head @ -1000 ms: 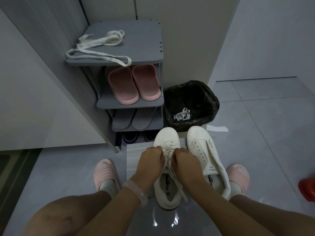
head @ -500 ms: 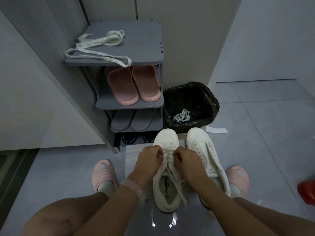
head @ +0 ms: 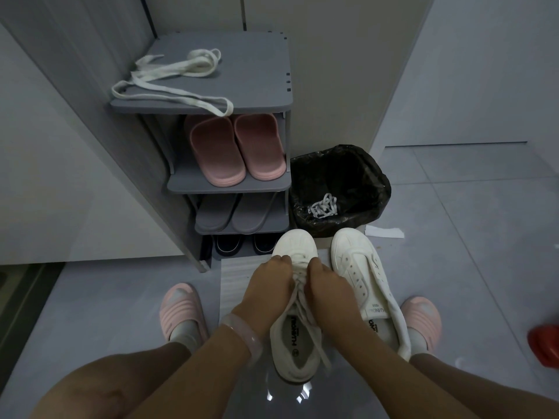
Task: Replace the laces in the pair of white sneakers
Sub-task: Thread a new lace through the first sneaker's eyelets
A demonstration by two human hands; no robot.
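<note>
Two white sneakers stand side by side on the floor in front of me. The left sneaker (head: 295, 244) carries a white lace (head: 298, 300) whose loose ends trail back over its opening. My left hand (head: 267, 284) and my right hand (head: 325, 287) both sit over its eyelets near the toe, fingers curled and pinching the lace. The right sneaker (head: 360, 267) has bare eyelets and no lace. A spare white lace (head: 178, 77) lies on top of the grey shoe rack (head: 257, 65). A bundled white lace (head: 323, 205) lies inside the black-lined bin (head: 375, 182).
The rack holds pink slippers (head: 236, 146), grey slippers (head: 233, 213) and dark shoes at the bottom. A ribbed white mat (head: 234, 279) lies under the left sneaker. My feet in pink slippers (head: 181, 303) flank the sneakers. A paper scrap (head: 384, 231) and a red object (head: 544, 343) lie at the right.
Both hands have shifted slightly toward the toe of the left sneaker, still working the lace. The view moved a little; the right sneaker stayed put.
</note>
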